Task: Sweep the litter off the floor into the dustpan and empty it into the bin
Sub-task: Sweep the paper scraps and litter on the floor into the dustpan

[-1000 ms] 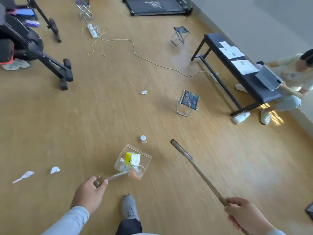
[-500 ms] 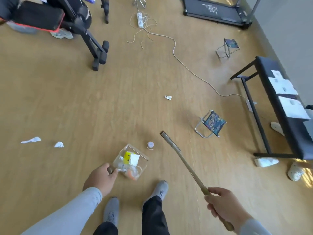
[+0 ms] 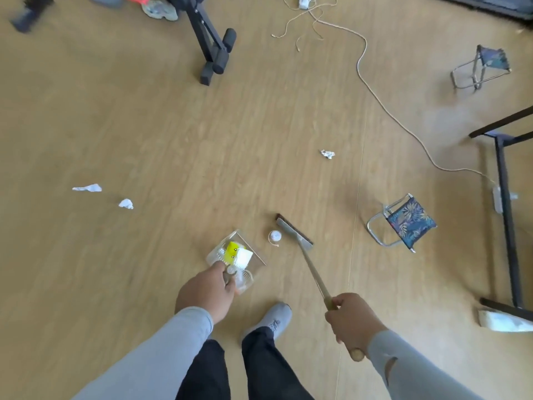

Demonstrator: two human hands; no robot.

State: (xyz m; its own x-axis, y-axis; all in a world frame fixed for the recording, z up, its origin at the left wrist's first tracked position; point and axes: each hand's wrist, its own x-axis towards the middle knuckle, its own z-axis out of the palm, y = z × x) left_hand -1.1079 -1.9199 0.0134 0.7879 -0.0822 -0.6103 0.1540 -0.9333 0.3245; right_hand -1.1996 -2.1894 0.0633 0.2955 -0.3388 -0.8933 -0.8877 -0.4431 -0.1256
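Note:
My left hand (image 3: 205, 293) grips the handle of a clear dustpan (image 3: 253, 252) resting on the wooden floor, with a yellow-and-white scrap and other litter inside. My right hand (image 3: 350, 323) holds a wooden broom handle; the brush head (image 3: 294, 230) lies on the floor just right of a small white cap (image 3: 275, 235), which sits between brush and dustpan mouth. Crumpled paper lies farther off: one piece (image 3: 327, 153) ahead, two pieces (image 3: 126, 203) (image 3: 87, 188) to the left. No bin is in view.
A folding stool (image 3: 403, 223) stands right of the brush, another (image 3: 481, 67) far right. A cord (image 3: 383, 105) snakes across the floor to a power strip (image 3: 497, 199). Black bench legs (image 3: 506, 203) at right, exercise machine base (image 3: 212, 50) ahead. My feet are below.
The view tilted down and closer. The brush head has come down to the floor beside the white cap. My left hand slid forward along the dustpan handle.

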